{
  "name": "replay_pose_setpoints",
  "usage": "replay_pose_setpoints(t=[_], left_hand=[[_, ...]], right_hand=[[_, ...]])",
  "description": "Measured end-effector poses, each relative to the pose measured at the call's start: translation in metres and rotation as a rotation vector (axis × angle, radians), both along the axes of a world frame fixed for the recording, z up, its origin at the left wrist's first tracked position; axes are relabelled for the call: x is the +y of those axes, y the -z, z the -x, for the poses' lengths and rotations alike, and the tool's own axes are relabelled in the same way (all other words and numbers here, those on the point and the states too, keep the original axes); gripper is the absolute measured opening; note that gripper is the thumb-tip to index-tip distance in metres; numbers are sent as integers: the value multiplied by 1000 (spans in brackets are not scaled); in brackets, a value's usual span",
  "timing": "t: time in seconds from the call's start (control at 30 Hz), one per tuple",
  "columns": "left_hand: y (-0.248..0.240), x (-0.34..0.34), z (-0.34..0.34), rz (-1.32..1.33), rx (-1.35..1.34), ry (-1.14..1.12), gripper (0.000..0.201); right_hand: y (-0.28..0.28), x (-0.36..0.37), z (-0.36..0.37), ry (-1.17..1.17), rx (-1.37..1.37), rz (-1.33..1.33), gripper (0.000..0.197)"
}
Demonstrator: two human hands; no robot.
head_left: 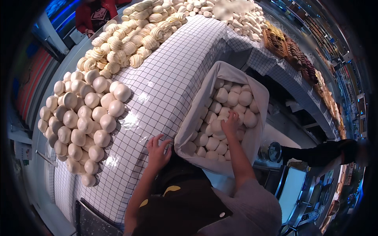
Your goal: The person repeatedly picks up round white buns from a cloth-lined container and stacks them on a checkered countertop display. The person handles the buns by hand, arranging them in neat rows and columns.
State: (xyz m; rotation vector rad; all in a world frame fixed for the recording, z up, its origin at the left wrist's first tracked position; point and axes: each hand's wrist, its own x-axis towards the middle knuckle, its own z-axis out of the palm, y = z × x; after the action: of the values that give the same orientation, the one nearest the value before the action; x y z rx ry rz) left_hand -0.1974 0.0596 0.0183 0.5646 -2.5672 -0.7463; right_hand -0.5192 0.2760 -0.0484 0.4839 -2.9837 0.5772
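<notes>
Container (260,96), right, cloth-lined presumably to protect buns (221,95); right hand (231,122) touches one, grip unclear; left hand (158,152) empty, fingers spread, near table (151,94).

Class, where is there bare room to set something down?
Bare: the checked cloth between the round-bun pile and the cloth-lined bin, running up beside the twisted rolls. Crowded: those heaps, and inside the bin around the right hand.

twisted pale rolls (128,47), heaped | person in red (82,20) behind | dark speckled panel (94,220), lower left
</notes>
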Motion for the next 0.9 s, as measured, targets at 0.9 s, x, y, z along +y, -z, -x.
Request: replay_pose_setpoints(t=[0.9], left_hand=[[31, 83, 91, 152, -237, 175, 25]], right_hand=[[7, 99, 83, -335, 93, -607, 68]])
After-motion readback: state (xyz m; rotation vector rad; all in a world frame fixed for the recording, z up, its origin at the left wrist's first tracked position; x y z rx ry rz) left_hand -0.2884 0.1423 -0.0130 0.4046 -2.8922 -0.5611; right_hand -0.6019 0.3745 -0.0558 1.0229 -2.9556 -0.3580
